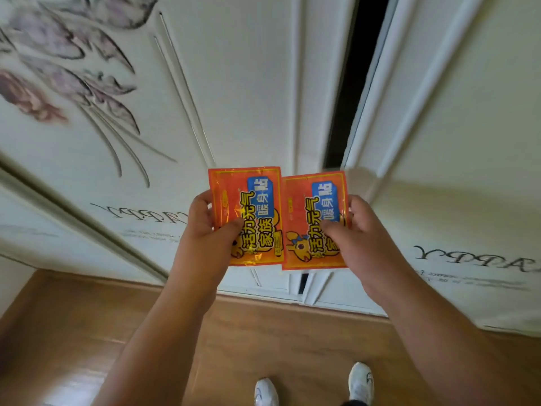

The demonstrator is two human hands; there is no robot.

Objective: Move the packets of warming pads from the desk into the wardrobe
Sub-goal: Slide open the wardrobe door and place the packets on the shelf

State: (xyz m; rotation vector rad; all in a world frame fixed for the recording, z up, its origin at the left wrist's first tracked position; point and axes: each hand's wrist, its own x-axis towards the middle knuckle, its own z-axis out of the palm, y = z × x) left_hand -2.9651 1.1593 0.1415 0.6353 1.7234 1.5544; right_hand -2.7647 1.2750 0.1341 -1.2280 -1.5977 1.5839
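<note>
I hold two orange warming pad packets side by side in front of the wardrobe. My left hand [206,230] grips the left packet [248,200] by its lower left edge, thumb on its face. My right hand [355,230] grips the right packet [310,206] along its right side. Both packets are upright, with blue labels and yellow lettering, and their inner edges touch or slightly overlap. The wardrobe's white sliding doors [248,83] stand just behind them, with a narrow dark gap [355,83] open between the two doors, directly above the packets.
The left door carries a purple flower print [58,68], the right door [453,112] has script lettering low down. A wooden floor [263,341] runs under the wardrobe. My two white shoes [361,382] stand at the bottom edge.
</note>
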